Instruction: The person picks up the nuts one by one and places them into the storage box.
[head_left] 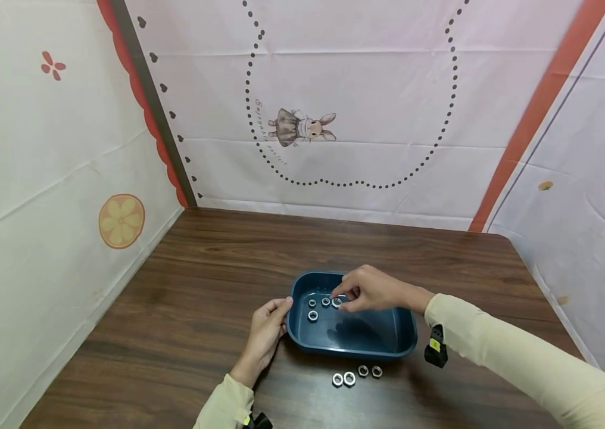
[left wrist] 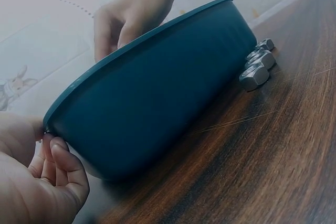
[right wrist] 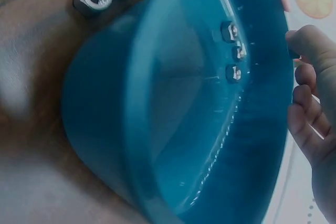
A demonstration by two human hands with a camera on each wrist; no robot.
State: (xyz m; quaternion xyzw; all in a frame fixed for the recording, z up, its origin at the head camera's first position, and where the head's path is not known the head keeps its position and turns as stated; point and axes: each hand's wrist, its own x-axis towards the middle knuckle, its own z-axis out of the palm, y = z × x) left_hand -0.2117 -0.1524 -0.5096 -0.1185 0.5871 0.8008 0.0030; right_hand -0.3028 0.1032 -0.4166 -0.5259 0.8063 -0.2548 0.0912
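Note:
A dark blue rectangular tray [head_left: 353, 351] stands on the wooden table. My left hand [head_left: 267, 333] pinches its left rim, thumb on top and curled fingers beneath, as the left wrist view shows. Over the tray's inside, my right hand [head_left: 372, 290] pinches a silver hex nut [head_left: 337, 302] between thumb and index finger; in the right wrist view that nut is hidden. Three other nuts lie on the tray floor near the left end: one small nut [head_left: 312, 302], one beside it [head_left: 326, 302] and one nearer the front [head_left: 312, 316].
Several hex nuts lie on the table [head_left: 217, 268] in front of the tray, among them a larger nut [head_left: 349, 379] and a nut farther right [head_left: 377, 372]. Printed cloth walls [head_left: 356, 89] enclose the table at the back and both sides.

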